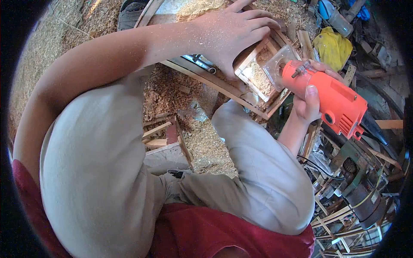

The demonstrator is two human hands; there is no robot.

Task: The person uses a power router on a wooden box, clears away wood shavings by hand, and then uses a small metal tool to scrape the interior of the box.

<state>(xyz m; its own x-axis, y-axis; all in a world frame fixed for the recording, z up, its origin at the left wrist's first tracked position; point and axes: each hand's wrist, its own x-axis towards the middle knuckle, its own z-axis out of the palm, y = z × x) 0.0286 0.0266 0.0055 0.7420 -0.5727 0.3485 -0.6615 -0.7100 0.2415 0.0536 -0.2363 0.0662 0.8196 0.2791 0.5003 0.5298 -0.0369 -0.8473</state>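
My right hand (pixel 312 101) is wrapped around the orange body of a trim router (pixel 329 96), its thumb on the near side. The router's clear plastic base (pixel 277 62) rests at the end of a small wooden frame (pixel 251 79) with sawdust inside it. My left hand (pixel 238 36), dusted with sawdust, spans the other end of this frame. Its thumb lies along the near corner, and its fingers reach over the far side. The router's bit cannot be made out. Beneath the frame is a larger wood-edged board or tray (pixel 206 79).
Sawdust and shavings (pixel 206 148) cover the floor. A wooden piece (pixel 165 150) lies between my legs. To the right are a yellow cloth or bag (pixel 333 45), a dark motor-like machine (pixel 363 202), cables and wood strips. The router's black cord (pixel 374 127) trails right.
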